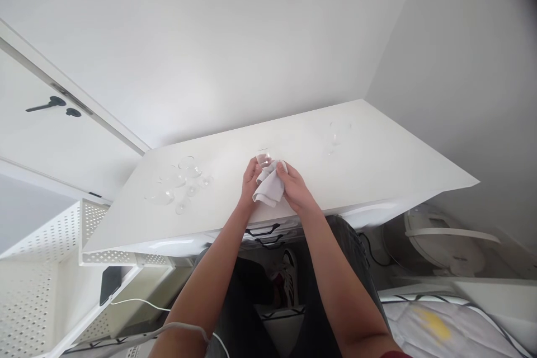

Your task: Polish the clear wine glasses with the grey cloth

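Note:
Over the middle of the white cabinet top, my left hand (250,178) is closed around a clear glass (264,156). A pale grey-white cloth (269,187) is bunched against the glass and hangs down from it. My right hand (296,187) grips the cloth, with the thumb pressed on it near the glass. The lower part of the glass is hidden by the cloth and fingers. On the left side of the top, several clear stemmed glasses (188,166) stand close together. Far to the right stands another faint clear glass (334,135).
The white cabinet top (235,148) runs along the wall, its drawers with black handles (262,230) below. A white door with a black handle (46,104) is at left. White perforated shelving (37,291), a white cable (142,302) and a mattress (444,324) lie nearby.

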`<state>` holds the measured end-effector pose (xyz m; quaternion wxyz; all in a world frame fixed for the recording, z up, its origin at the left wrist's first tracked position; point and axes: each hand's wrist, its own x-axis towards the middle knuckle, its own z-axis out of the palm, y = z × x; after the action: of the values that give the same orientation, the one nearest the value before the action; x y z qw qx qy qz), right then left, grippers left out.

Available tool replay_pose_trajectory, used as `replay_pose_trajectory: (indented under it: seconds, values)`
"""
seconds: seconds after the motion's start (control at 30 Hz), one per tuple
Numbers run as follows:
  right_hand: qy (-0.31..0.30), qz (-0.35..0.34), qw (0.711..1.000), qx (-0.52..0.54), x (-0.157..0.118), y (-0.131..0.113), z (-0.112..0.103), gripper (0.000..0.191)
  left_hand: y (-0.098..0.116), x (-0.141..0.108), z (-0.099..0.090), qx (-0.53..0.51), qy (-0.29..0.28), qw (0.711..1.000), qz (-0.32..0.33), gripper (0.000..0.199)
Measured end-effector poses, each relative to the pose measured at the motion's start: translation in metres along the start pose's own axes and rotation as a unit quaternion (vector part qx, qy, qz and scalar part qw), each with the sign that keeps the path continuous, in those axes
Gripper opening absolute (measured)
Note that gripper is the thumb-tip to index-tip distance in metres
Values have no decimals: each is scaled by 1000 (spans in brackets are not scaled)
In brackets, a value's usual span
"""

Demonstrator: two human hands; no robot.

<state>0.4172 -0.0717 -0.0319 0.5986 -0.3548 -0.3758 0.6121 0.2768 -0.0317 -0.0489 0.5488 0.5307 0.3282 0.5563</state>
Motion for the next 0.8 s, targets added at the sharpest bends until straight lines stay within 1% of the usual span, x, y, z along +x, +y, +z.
replay_pose_trajectory:
  seconds: [0.1, 0.2, 0.3, 0.4, 0.47, 0.57, 0.63, 0.7, 0.8]
  values:
    - [-7, 15, 999, -45, 1, 0, 1, 52, 4, -1, 0, -20, 19, 999, 33, 52]
    - [-26, 33, 997, -69, 0, 1, -4, 50, 5, -1, 0, -22, 11, 999, 28, 48]
    - [-41, 44, 998, -21, -1, 2, -11, 49, 5, -2, 3, -52, -22, 998, 6, 49]
    - [-38, 53, 998, 26, -2, 1, -17, 49, 6, -4, 7, -87, -55, 995, -16, 51]
    - [-42, 58, 997, 37, -3, -1, -19, 49, 7, -5, 8, -97, -68, 993, -23, 52]
    - [-67, 76, 994, 35, -4, -6, -21, 48, 7, -6, 8, -85, -83, 992, -36, 53]
    - [-87, 83, 992, 26, -5, -9, -23, 48, 6, -6, 6, -70, -85, 993, -47, 54]
    - [-96, 73, 993, 1, -5, -10, -25, 50, 5, -5, 4, -56, -78, 994, -53, 56]
    - [-82, 55, 994, -54, -3, -8, -26, 51, 5, -5, 4, -42, -58, 996, -53, 57]
